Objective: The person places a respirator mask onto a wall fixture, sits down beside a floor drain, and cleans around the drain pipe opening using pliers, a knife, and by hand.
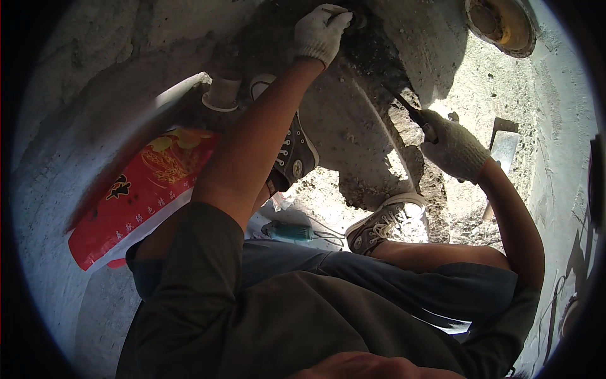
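In a white knit work glove, my left hand [320,31] reaches to the far middle, fingers curled closed beside a dark, damp-looking patch [372,44] at the base of the wall. What it holds, if anything, is hidden. My right hand [456,145], also gloved, is wrapped round a slim dark tool [410,108]. Its thin end points away and to the left, toward the dark patch and a broken edge in the rough concrete. Shadow hides the tip, so its exact kind is unclear.
A red plastic bag [142,196] lies at the left, near a short pipe stub [222,95]. Between my shoes is a teal-handled tool [290,232]. A flat metal blade [504,151] lies right of my right hand. A round opening [499,25] sits in the far-right wall.
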Available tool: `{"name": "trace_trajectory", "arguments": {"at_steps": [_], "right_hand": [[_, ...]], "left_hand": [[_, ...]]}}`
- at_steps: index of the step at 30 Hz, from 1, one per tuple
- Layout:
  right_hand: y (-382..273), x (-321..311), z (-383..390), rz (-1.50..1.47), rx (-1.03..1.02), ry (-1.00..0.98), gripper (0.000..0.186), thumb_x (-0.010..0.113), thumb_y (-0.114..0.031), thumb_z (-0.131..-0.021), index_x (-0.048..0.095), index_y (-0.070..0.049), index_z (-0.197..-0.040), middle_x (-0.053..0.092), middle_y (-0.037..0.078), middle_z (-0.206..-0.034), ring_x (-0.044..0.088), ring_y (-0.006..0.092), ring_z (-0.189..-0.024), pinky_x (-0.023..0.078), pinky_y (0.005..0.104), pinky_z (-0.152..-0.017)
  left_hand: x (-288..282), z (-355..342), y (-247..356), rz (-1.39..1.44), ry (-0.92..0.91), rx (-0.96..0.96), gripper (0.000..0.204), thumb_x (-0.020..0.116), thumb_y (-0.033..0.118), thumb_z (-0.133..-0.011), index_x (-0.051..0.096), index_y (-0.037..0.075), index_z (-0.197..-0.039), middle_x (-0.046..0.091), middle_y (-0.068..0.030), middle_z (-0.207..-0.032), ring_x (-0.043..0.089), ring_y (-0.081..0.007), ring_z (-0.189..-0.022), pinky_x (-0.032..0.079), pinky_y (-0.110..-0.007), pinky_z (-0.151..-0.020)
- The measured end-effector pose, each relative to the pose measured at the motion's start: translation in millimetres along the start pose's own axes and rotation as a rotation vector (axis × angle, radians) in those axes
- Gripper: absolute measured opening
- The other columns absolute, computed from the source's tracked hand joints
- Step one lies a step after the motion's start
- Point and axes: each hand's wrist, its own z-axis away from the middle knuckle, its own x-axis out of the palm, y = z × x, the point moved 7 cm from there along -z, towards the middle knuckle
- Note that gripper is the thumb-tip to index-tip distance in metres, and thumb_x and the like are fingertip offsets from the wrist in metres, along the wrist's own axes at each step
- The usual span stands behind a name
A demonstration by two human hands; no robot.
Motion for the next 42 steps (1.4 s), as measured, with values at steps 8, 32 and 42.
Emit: {"name": "trace_trajectory", "arguments": {"at_steps": [8, 32, 42], "right_hand": [[7, -2, 2, -0.077, 0.114, -0.009, 0.046, 0.058, -0.014, -0.084, 0.052, -0.003, -0.129, 0.064, 0.017, -0.073, 0.067, 0.0365, -0.075, 0.041, 0.0485, -0.102], [-108, -88, -34, 0.473, -0.593, 0.780, 0.068, 0.067, 0.001, -0.080, 0.049, -0.014, -0.144, 0.062, 0.014, -0.109, 0.070, 0.0289, -0.082, 0.058, 0.0374, -0.065], [-138, -111, -59, 0.566, -0.491, 0.682, 0.069, 0.069, -0.001, -0.074, 0.054, -0.021, -0.138, 0.060, 0.013, -0.095, 0.065, 0.0322, -0.076, 0.053, 0.0411, -0.065]], "left_hand": [[-1, -1, 3, -0.084, 0.023, 0.025, 0.022, 0.069, 0.017, -0.094, 0.070, 0.001, -0.108, 0.073, -0.0105, -0.101, 0.072, -0.0188, -0.094, 0.059, -0.029, -0.087], [15, 7, 3, -0.640, 0.156, 0.383, 0.019, 0.067, 0.024, -0.090, 0.072, 0.007, -0.097, 0.073, -0.0100, -0.091, 0.070, -0.0285, -0.083, 0.056, -0.037, -0.075], [24, -6, -17, -1.142, 0.010, 0.194, 0.031, 0.053, 0.031, -0.096, 0.069, 0.004, -0.097, 0.069, -0.0179, -0.084, 0.067, -0.0388, -0.080, 0.053, -0.049, -0.075]]}}
